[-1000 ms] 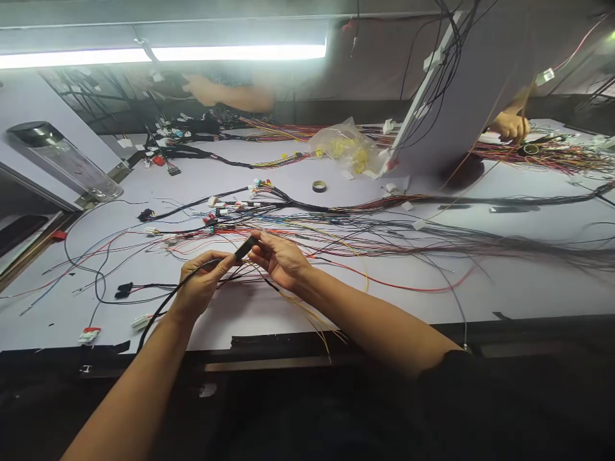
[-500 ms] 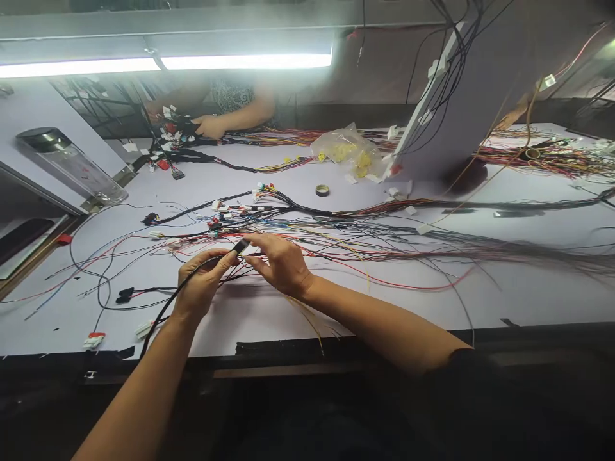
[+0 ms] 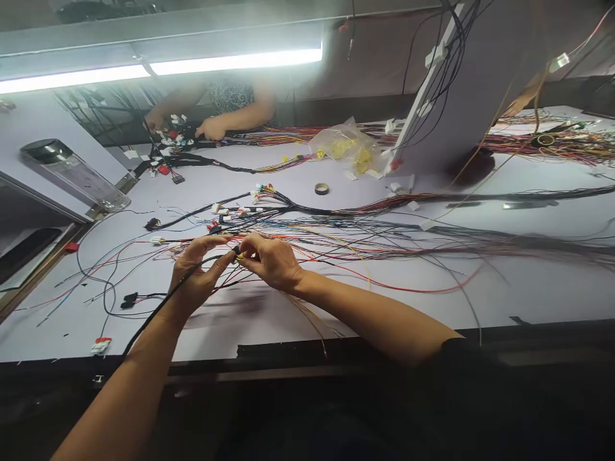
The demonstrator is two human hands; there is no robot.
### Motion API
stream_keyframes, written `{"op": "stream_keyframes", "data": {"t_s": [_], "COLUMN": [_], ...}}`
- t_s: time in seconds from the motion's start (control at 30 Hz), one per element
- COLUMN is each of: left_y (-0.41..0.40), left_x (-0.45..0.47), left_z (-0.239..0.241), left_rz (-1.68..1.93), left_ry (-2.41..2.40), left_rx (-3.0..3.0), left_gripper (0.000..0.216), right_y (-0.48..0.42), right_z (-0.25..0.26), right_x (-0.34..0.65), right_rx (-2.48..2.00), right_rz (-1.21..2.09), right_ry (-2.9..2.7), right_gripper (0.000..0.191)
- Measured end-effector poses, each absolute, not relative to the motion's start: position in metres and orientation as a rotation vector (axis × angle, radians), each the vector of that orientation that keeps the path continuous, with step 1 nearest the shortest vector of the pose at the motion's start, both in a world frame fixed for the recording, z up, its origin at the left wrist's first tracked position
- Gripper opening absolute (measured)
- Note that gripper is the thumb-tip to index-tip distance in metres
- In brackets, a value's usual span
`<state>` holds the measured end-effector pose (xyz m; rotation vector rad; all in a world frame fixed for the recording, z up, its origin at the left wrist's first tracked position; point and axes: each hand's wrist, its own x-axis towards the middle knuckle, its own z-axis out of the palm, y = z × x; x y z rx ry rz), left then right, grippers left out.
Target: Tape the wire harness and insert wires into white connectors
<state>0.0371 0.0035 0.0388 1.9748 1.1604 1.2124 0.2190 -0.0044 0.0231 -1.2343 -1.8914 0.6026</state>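
A black cable [image 3: 166, 298] runs up over my left forearm and wrist into my left hand [image 3: 195, 275]. Thumb and a finger of that hand pinch it close to its dark end [image 3: 235, 251], where a bit of yellow shows. Right against that end, my right hand [image 3: 273, 261] is closed in a pinch; its fingertips hide what they grip. Under and behind both hands spreads a loose bundle of thin wires [image 3: 307, 240], red, blue, black and yellow. A black connector [image 3: 129, 300] and a white-and-red connector [image 3: 100, 346] lie on the table left of my hands.
A roll of black tape [image 3: 321, 189] and a clear bag of yellow parts [image 3: 348, 148] lie farther back. A black-wrapped harness [image 3: 312, 210] crosses the table. At left leans a clear bottle [image 3: 79, 176]. Another person's hands [image 3: 211, 128] handle connectors across the table.
My right hand has come in closer to the left, and their fingertips now meet at the cable end. The black strip seen between them shows less. The view has shifted slightly.
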Motion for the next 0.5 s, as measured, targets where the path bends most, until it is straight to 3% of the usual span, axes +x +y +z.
{"op": "stream_keyframes", "data": {"t_s": [0.13,0.33,0.5], "left_y": [0.005,0.021,0.036], "left_x": [0.039,0.033,0.029], "left_z": [0.046,0.065,0.077], "left_rz": [1.132,1.043,0.882], "left_ry": [1.070,1.173,1.206], "left_rx": [1.964,2.084,2.070], "left_gripper": [0.036,0.031,0.035], "right_y": [-0.003,0.000,-0.001], "right_z": [0.024,0.020,0.021], "right_x": [0.223,0.216,0.217], "right_rx": [-1.158,-1.194,-1.185], "right_rz": [0.619,0.396,0.276], "right_ry": [-1.863,-1.927,-1.979], "right_gripper": [0.009,0.002,0.010]}}
